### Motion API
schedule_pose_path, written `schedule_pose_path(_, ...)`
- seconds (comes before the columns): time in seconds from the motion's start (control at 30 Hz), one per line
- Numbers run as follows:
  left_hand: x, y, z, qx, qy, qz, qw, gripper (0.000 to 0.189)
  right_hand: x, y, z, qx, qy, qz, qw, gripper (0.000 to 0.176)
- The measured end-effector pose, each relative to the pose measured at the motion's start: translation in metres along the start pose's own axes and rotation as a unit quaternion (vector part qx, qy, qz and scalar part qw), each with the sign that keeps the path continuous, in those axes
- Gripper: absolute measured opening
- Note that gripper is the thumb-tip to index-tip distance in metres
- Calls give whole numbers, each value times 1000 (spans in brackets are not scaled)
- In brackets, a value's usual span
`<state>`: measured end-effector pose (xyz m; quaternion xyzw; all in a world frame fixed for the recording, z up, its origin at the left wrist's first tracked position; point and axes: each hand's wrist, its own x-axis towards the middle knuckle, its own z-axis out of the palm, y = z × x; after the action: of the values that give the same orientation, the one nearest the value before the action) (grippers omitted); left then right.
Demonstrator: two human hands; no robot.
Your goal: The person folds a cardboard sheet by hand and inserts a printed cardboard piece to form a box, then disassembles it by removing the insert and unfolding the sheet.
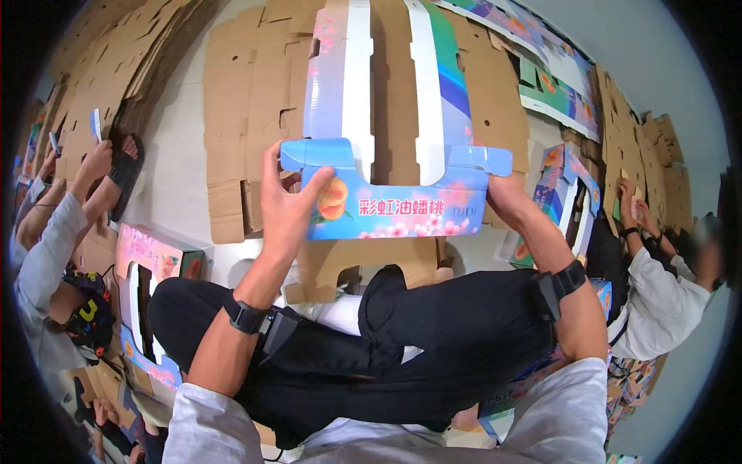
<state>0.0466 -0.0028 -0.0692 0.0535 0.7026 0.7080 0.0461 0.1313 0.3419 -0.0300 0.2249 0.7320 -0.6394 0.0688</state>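
Box [355, 100] is in front of me, over the brown card [255, 139] on the floor [170, 139], between the card's left and right edges, end panel [398, 218] about at the near edge. Can't tell if the underside bears on the card. Left grip [290, 197] pinches the left corner: thumb on the panel by the peach print [334, 199], fingers round the side near the left tab [317, 152]. Right grip [510, 203] sits at the right end, below the right tab [479, 159]; fingers hidden, can't tell how closed.

Both tabs lie along the panel's top, tips poking past its sides; neither looks seated to me. Doing it well: hold the panel square to the white strips [427, 100], even load left and right, so the corners don't skew. Press on the creases, not mid-panel; the dipped edge [402, 187] leaves the middle narrow, likeliest spot to buckle. Flat thumb; a fingertip would probably dent the board. Work each tab from its fold line outward, no forcing, notches could tear. Check the slot [393, 100] runs parallel before letting go. Legs [464, 317] are close below; give the lower edge room.
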Motion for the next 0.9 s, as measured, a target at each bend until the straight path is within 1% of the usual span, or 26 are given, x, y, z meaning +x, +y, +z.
schedule_pose_path(0.03, 0, -1, 0, -3, 2, 5, 1000, 62, -1, 1, 5, 3, 19, -21, 1000, 47)
schedule_pose_path(0.13, -3, 2, 2, -2, 5, 3, 1000, 62, -1, 6, 13, 48, 81, 36, 995, 42)
schedule_pose_path(0.23, -1, 4, 1, -16, -1, -8, 1000, 61, 3, 7, 2, 5, 8, -31, 999, 41)
schedule_pose_path(0.33, -1, 6, 1, -52, -3, -10, 999, 62, -5, -12, 6, 53, 24, 82, 995, 48)
schedule_pose_path(0.37, 1, 3, -1, -36, -4, 1, 999, 63, -6, -16, 10, 120, 78, 77, 987, 47)
schedule_pose_path(0.43, 4, -1, 1, -6, -9, 20, 1000, 65, -10, -19, 21, 247, 189, 67, 948, 46)
schedule_pose_path(0.5, -3, 4, 6, -37, -11, -32, 999, 57, -13, -21, 35, 255, 266, -66, 927, 47)
schedule_pose_path(0.53, -4, 8, 6, -52, -10, -57, 997, 52, -12, -22, 43, 258, 299, -133, 909, 48)
schedule_pose_path(0.57, -3, 2, 4, -13, -9, -17, 1000, 44, -11, -22, 52, 114, 321, -187, 921, 48)
schedule_pose_path(0.6, -2, -3, 3, 27, -9, 23, 999, 36, -9, -20, 61, -32, 337, -236, 911, 49)
schedule_pose_path(0.63, -2, -8, 2, 67, -11, 61, 996, 31, -8, -17, 65, -177, 345, -279, 879, 49)
schedule_pose_path(0.7, -5, -6, 3, 1, 20, 17, 1000, 38, -5, -12, 61, -161, 307, -201, 916, 49)
schedule_pose_path(0.73, -6, -3, 4, -32, 34, -4, 999, 44, -4, -10, 59, -159, 296, -185, 923, 49)
schedule_pose_path(0.77, -6, -4, 4, -11, 28, 18, 999, 48, -4, -8, 57, -158, 286, -170, 930, 49)
schedule_pose_path(0.83, -4, -6, 1, 32, 17, 61, 997, 56, -6, -15, 59, -171, 279, -187, 926, 47)
schedule_pose_path(0.9, -2, -2, 0, -40, 27, 37, 998, 52, -14, -24, 66, -116, 274, -163, 941, 44)
